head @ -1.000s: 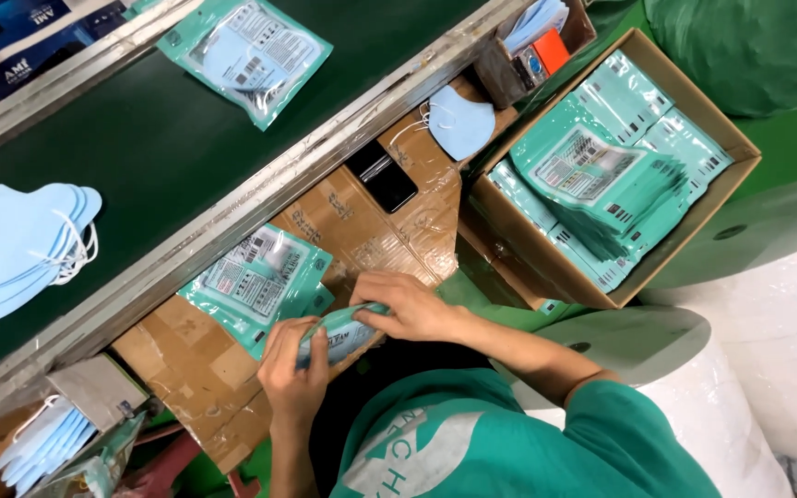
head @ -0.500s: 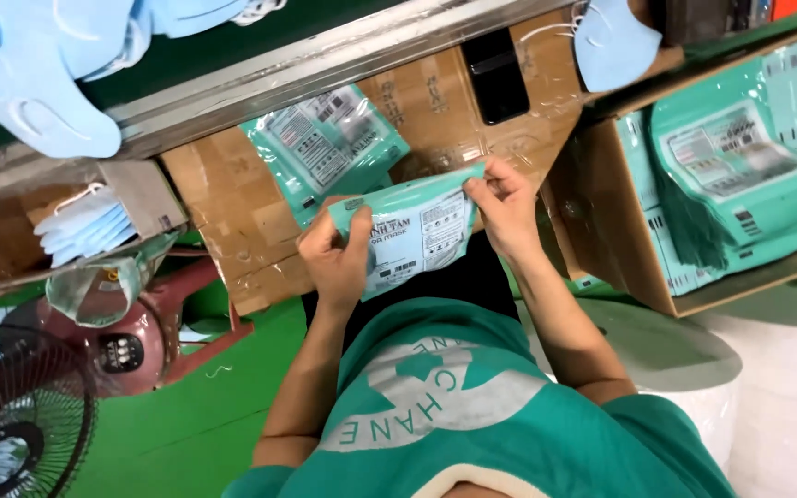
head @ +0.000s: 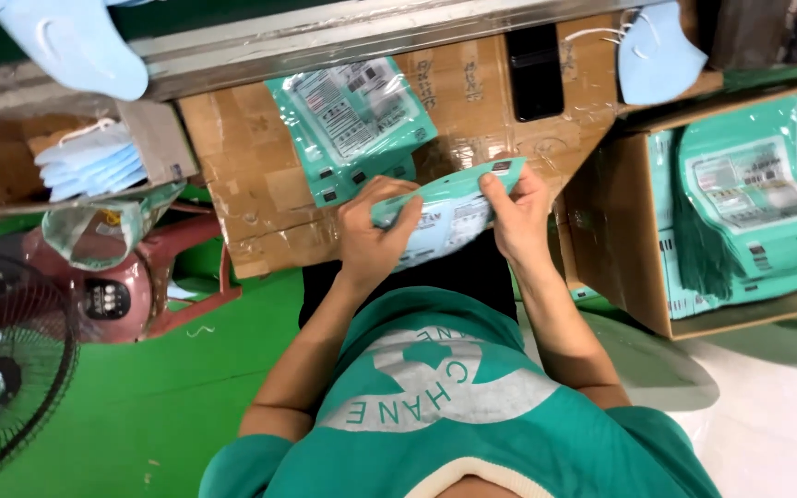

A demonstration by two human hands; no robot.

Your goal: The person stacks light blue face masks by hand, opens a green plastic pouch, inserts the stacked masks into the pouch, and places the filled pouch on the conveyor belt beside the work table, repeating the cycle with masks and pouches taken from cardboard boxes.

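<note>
I hold one teal packet [head: 445, 214] with both hands over the near edge of the cardboard-covered bench [head: 251, 175]; it is flat, glossy, with a pale label on its face. My left hand [head: 375, 231] grips its left end, fingers curled over the top, and my right hand [head: 518, 210] pinches its right end, thumb under. Beyond the packet, a second teal packet [head: 352, 124] with a white label lies on the bench. Right of the packet, an open cardboard box [head: 615, 221] holds a stack of teal packets. A black phone [head: 535, 72] lies beyond it, with one blue mask [head: 652, 51] further right
</note>
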